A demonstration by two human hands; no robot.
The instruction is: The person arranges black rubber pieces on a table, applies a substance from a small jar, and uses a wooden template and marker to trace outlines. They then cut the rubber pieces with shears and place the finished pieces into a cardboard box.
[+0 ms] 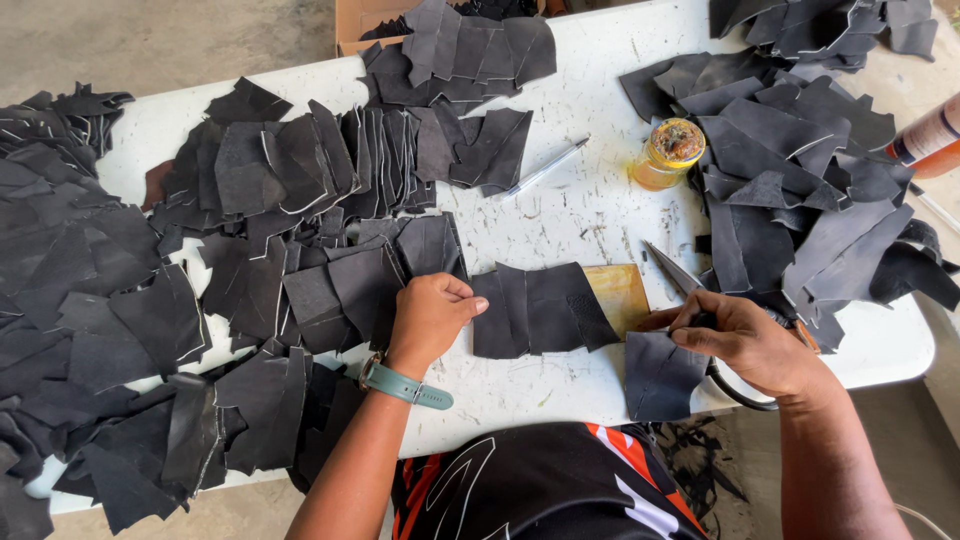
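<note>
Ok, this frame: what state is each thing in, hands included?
left hand: closed, resting on black leather pieces
right hand: gripping scissors
scissors: blades shut, tip pointing up-left
cut leather piece: flat at the table edge, under the right hand
glue jar: upright, lid off
pen: lying flat

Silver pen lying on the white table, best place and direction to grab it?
Pinch the pen mid-barrel from straight above. It lies flat and diagonal on a bare part of the table, between the dark leather pieces and the glue jar. Close the fingers across its narrow width; its upper-right end probably has the most room.
</note>
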